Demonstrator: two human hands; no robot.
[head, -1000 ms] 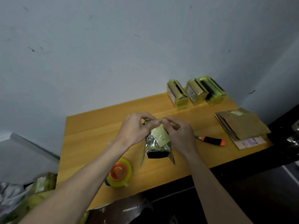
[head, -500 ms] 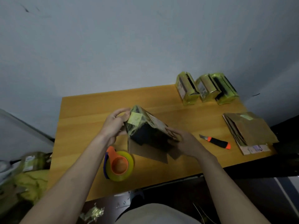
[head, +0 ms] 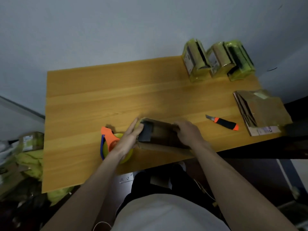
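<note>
1. Head view shows a brown cardboard box point(head: 161, 134) lying on its side on the table point(head: 93, 104), near the edge closest to the person and held between both hands.
2. The box's long axis runs from one hand to the other, roughly level across the view. Its left end has a dark patch and meets the left hand point(head: 129, 139); its right end sits under the right hand point(head: 188, 132).
3. Both hands are in contact with the box, so neither is the nearer one. Each hand covers only its own end.
4. The left hand is flat. Its fingers point(head: 134, 125) lie straight along the box's left end face and press on it without wrapping round.
5. The right hand is bent over the box's right end, with its knuckles up and its fingers curled down over the top edge in a grip. The fingertips are hidden behind the box.
6. My judgement is that the next move depends on this end-to-end hold. Any turn or flap closure would pivot about the long axis between the two palms.
7. A tape dispenser point(head: 108, 136) lies just under the left wrist, within the shortest reach of that hand.
8. A utility knife point(head: 222, 122) rests beyond the right hand on its outer side. Further out lies a flat cardboard stack point(head: 265, 110).
9. Wrapped packs point(head: 196, 62) stand well away from the right hand, at the far corner.
</note>
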